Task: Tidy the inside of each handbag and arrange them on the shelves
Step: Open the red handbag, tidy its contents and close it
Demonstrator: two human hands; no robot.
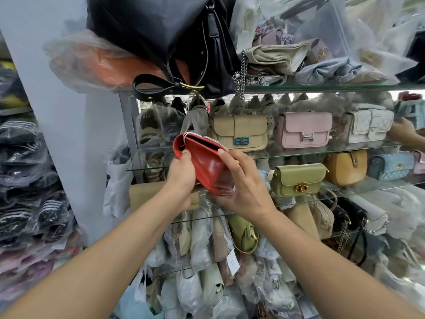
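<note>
A small red handbag (204, 162) is held up in front of the glass shelves, tilted, its top gaping open with a dark inside showing. My left hand (181, 173) grips its left end, thumb on the front. My right hand (243, 187) grips its right side and bottom, thumb on the upper edge. Behind it on the middle glass shelf (322, 151) stand a beige flap bag (239, 132), a pink bag (303, 130) and a white bag (368, 126). One shelf lower stand a green bag (297, 179) and a mustard bag (346, 166).
A large black bag (161, 38) hangs over the top shelf's edge, its strap looping down. Plastic-wrapped bags fill the lower shelves (207, 261). Stacks of wrapped shoes (25, 180) stand at the left past a white pillar. Another person's hand (402, 130) shows at the right edge.
</note>
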